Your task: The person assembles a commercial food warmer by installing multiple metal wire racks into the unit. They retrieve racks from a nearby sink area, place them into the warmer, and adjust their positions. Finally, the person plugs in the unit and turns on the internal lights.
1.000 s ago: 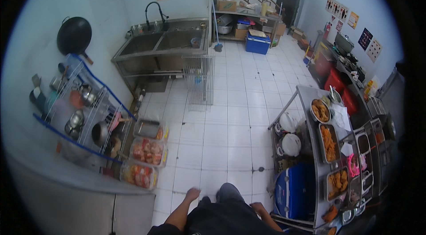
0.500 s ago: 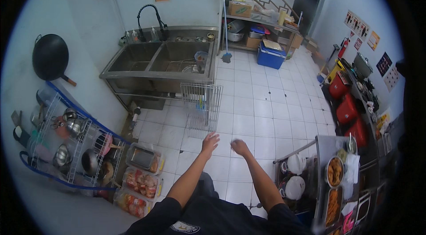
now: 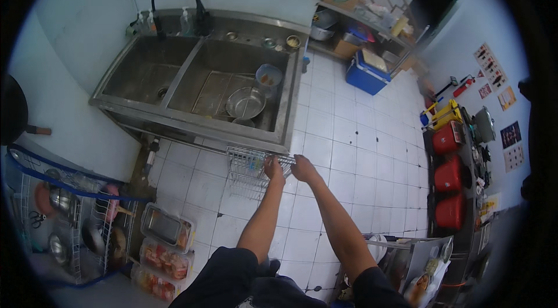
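Note:
A metal wire rack (image 3: 240, 175) stands in front of the double steel sink (image 3: 278, 144), just below its front edge. My left hand (image 3: 273, 168) is closed on the upper part of the rack, its fingertips partly hidden. Close beside it, my right hand (image 3: 303, 168) has its fingers curled round the rack's upper right end. Something small, green and blue shows through the wires. Inside the right basin lie a round metal strainer (image 3: 246, 103) and a clear plastic tub (image 3: 269, 76).
At lower left, a wire dish shelf (image 3: 78, 238) holds pans and bowls beside stacked food containers (image 3: 167, 255). A steel food counter (image 3: 424, 255) is at lower right. Farther off are a blue cooler (image 3: 367, 78) and red bins (image 3: 449, 174) along the right wall.
Both hands have reached forward and closed on the wire rack, where before they were apart from it and free. The view has moved nearer to the sink and tilted.

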